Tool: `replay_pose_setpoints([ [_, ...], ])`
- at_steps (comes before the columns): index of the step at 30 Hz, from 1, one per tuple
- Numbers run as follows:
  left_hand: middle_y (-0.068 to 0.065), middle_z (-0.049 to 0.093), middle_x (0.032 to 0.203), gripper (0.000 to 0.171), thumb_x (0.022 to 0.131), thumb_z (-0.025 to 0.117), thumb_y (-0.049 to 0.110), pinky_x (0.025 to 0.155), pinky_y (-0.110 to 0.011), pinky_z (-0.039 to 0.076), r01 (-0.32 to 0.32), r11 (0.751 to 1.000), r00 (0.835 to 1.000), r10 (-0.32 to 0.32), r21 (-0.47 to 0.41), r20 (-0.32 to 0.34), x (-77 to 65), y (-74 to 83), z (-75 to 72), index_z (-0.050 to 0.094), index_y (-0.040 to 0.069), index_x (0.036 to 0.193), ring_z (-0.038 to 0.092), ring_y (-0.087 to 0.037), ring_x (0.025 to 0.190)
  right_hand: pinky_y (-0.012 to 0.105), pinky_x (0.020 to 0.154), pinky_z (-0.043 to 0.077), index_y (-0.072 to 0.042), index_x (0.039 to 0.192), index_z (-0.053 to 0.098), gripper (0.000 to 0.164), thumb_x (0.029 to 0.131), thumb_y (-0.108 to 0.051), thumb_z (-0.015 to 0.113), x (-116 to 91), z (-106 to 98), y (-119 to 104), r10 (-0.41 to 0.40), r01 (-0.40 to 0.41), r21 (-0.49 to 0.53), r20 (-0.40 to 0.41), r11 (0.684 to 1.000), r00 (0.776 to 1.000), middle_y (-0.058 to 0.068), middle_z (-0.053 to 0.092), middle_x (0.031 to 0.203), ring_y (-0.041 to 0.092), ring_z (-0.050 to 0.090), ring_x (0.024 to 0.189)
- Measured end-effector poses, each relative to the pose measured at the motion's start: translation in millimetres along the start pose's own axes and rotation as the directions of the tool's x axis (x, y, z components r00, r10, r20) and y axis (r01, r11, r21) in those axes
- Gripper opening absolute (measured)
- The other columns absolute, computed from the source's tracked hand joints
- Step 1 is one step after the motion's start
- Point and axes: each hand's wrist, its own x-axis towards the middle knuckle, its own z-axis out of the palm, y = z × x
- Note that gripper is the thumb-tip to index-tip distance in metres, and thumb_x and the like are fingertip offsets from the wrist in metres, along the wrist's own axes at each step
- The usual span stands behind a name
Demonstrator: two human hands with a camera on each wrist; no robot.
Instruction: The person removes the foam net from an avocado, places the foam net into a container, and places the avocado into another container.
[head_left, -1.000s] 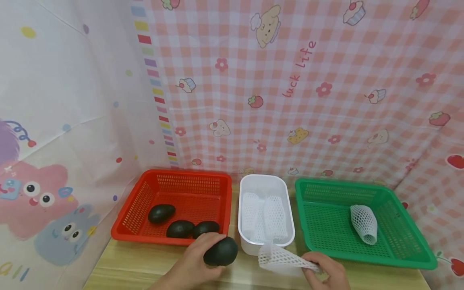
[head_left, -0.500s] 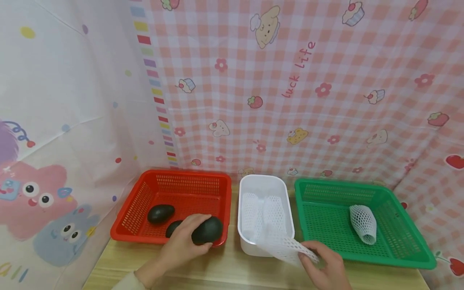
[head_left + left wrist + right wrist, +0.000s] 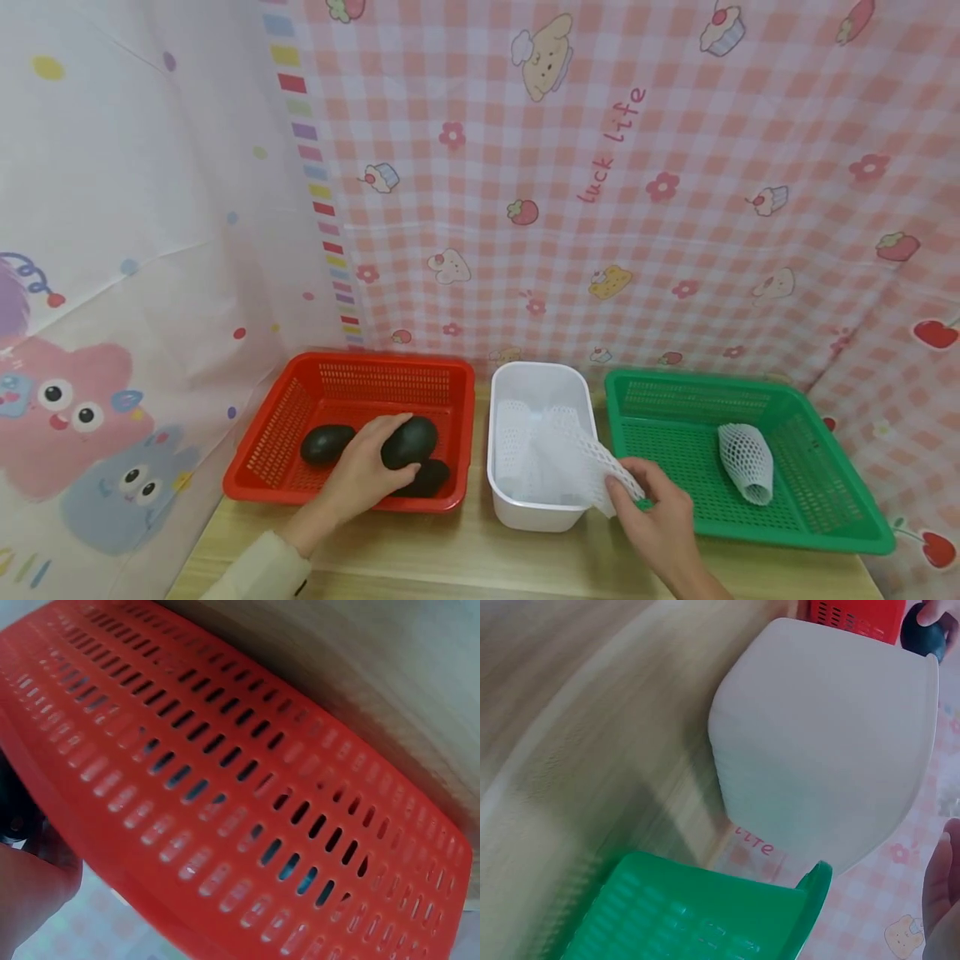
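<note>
My left hand point(image 3: 367, 468) grips a dark avocado point(image 3: 409, 442) over the right part of the red basket point(image 3: 348, 498). Below it lies another avocado point(image 3: 427, 480), partly covered by the hand and fruit; one more avocado point(image 3: 327, 444) lies to the left. In the left wrist view, the thumb side point(image 3: 34, 892) shows beyond the basket's slotted wall. My right hand point(image 3: 660, 517) pinches one end of a white foam net sleeve point(image 3: 581, 454), whose loose end hangs over the white tub point(image 3: 540, 515). Several more foam net sleeves point(image 3: 512, 437) lie inside that tub.
Right of the tub stands a green basket point(image 3: 675, 454) holding a bulging white foam net point(image 3: 746, 462). All three containers stand in a row on a wooden table point(image 3: 480, 562), against a pink checked cloth point(image 3: 480, 208). A white patterned cloth point(image 3: 172, 292) hangs on the left.
My left hand has carried the avocado leftward and back, from before the tub to over the red basket. My right hand has moved the foam net up, farther over the tub.
</note>
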Motion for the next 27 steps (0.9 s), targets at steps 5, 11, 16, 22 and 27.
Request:
replay_pose_setpoints([
  [5, -0.012, 0.064, 0.136, 0.075, 0.076, 0.094, 0.016, 0.099, -0.053, 0.054, 0.005, 1.0, 1.0, -0.005, 0.024, 0.007, 10.1, -7.8, 1.8, 0.061, 0.007, 0.143, 0.062, -0.031, 0.121, 0.014, 0.054, 0.048, 0.0, 0.098, 0.074, 0.03, 0.075, 0.016, 0.081, 8.5, 11.3, -2.8, 0.049, -0.049, 0.001, -0.066, 0.999, 0.997, 0.01, 0.075, 0.083, -0.002, 0.061, 0.067],
  [11, -0.017, 0.062, 0.139, 0.074, 0.08, 0.091, 0.018, 0.102, -0.056, 0.051, 0.063, 0.997, 0.996, -0.065, 0.038, 0.066, 21.1, -10.5, 2.7, 0.059, 0.006, 0.145, 0.06, -0.036, 0.126, 0.012, 0.06, 0.049, 0.003, 0.099, 0.073, 0.025, 0.078, 0.014, 0.08, 15.1, 24.8, 0.4, 0.063, -0.059, 0.035, -0.102, 0.998, 0.993, 0.01, 0.074, 0.083, -0.003, 0.061, 0.066],
  [16, -0.017, 0.063, 0.137, 0.074, 0.081, 0.09, 0.016, 0.102, -0.055, 0.052, 0.111, 0.994, 0.989, -0.11, 0.001, 0.096, 30.4, -17.2, 3.1, 0.057, 0.002, 0.146, 0.061, -0.035, 0.122, 0.012, 0.059, 0.048, 0.005, 0.1, 0.072, 0.022, 0.08, 0.012, 0.079, 21.3, 36.4, 1.5, 0.107, -0.103, 0.039, -0.108, 0.994, 0.988, 0.011, 0.074, 0.083, -0.001, 0.06, 0.065],
  [22, -0.018, 0.061, 0.14, 0.075, 0.083, 0.088, 0.017, 0.101, -0.056, 0.052, 0.163, 0.986, 0.98, -0.161, -0.011, 0.116, 37.4, -27.5, 5.2, 0.054, 0.001, 0.148, 0.061, -0.036, 0.123, 0.014, 0.056, 0.047, 0.004, 0.102, 0.071, 0.019, 0.084, 0.007, 0.077, 30.2, 49.0, -1.9, 0.204, -0.205, 0.001, -0.101, 0.979, 0.974, 0.012, 0.073, 0.084, 0.005, 0.058, 0.063],
  [27, -0.021, 0.059, 0.143, 0.075, 0.084, 0.087, 0.016, 0.104, -0.059, 0.049, 0.185, 0.983, 0.975, -0.184, 0.004, 0.126, 42.0, -34.7, 8.3, 0.053, -0.001, 0.149, 0.058, -0.04, 0.128, 0.021, 0.058, 0.048, 0.001, 0.108, 0.071, 0.02, 0.089, -0.002, 0.076, 37.4, 58.0, -5.0, 0.309, -0.313, -0.062, -0.069, 0.948, 0.949, 0.011, 0.074, 0.089, 0.013, 0.059, 0.067],
])
